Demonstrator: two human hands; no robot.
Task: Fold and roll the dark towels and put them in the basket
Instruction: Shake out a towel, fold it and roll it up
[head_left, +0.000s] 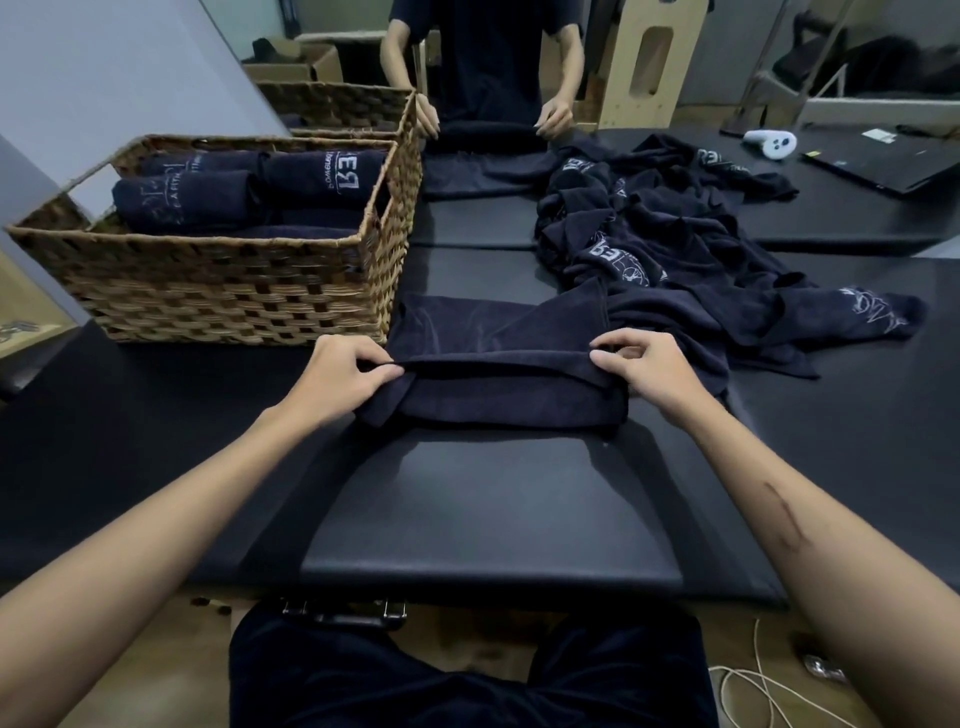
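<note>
A dark navy towel (493, 332) lies flat on the black table in front of me, its near end rolled over into a thick band (498, 400). My left hand (343, 379) pinches the left end of that rolled edge. My right hand (649, 369) pinches its right end. A woven wicker basket (228, 291) stands at the left and holds several rolled dark towels (192, 202). A loose heap of unfolded dark towels (649, 239) with white print lies to the right, behind my right hand.
Across the table another person's hands (553, 117) press on a dark towel. A second wicker basket (337, 106) sits behind the first. A white controller (769, 141) and a flat black device (883, 161) lie at the far right. Cables (769, 686) trail on the floor.
</note>
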